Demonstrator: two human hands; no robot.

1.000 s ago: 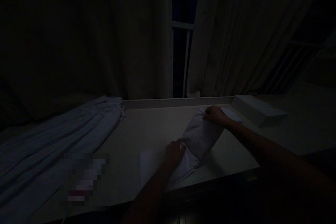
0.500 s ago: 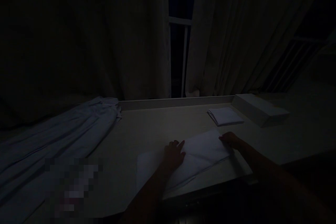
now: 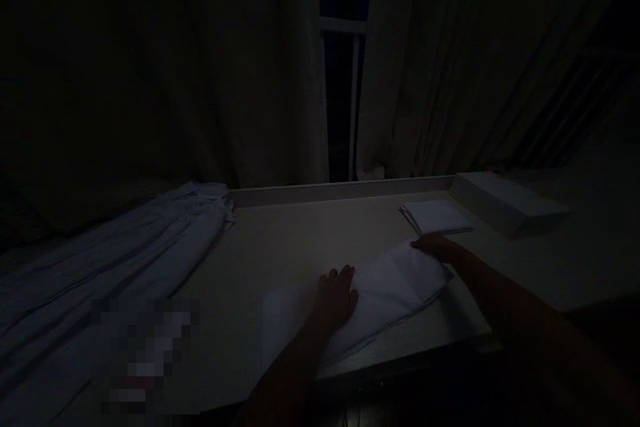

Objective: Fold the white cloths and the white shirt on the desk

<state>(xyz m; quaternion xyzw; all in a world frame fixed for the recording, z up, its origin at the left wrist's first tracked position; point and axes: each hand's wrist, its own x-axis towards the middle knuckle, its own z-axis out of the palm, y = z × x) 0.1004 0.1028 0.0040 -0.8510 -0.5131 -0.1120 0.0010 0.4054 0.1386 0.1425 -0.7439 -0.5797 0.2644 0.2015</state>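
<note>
A folded white cloth [image 3: 395, 287] lies along the front of the pale table, its right end raised a little off the surface. My left hand [image 3: 337, 297] rests on the middle of the cloth with its fingers spread. At the cloth's upper right corner, my right hand [image 3: 434, 247] pinches the edge between thumb and fingers. Behind that hand sits a smaller folded white cloth [image 3: 436, 216], squared and flat. The scene is very dark, so the fabric's finer details are hard to make out.
A pale box-like block [image 3: 510, 203] stands at the right. A long heap of light, creased fabric [image 3: 125, 253] covers the left side, with a blurred-out patch [image 3: 150, 360] before it. Curtains [image 3: 270, 80] hang behind the table's raised back edge [image 3: 310, 195].
My right hand has lifted the cloth's right end and drawn its corner slightly up and left. My left hand stays pressed on the middle. The view has shifted a little.
</note>
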